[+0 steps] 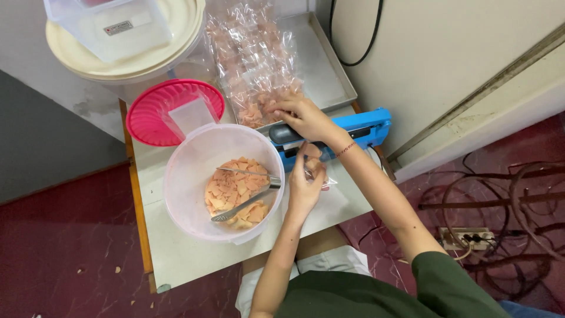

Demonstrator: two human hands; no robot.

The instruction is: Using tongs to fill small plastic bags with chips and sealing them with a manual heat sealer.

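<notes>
The small clear bag (pixel 313 162) of orange chips is pinched in the closed fingers of the left hand (pixel 303 188), its mouth laid in the blue sealer (pixel 353 132), whose black bar is pressed down by the right hand (pixel 303 116). The bag's lower part is hidden behind the left hand. Beside them, on the white table (pixel 176 253) over dark red floor, a plastic tub (pixel 220 182) of chips with tongs (pixel 247 191) is set.
</notes>
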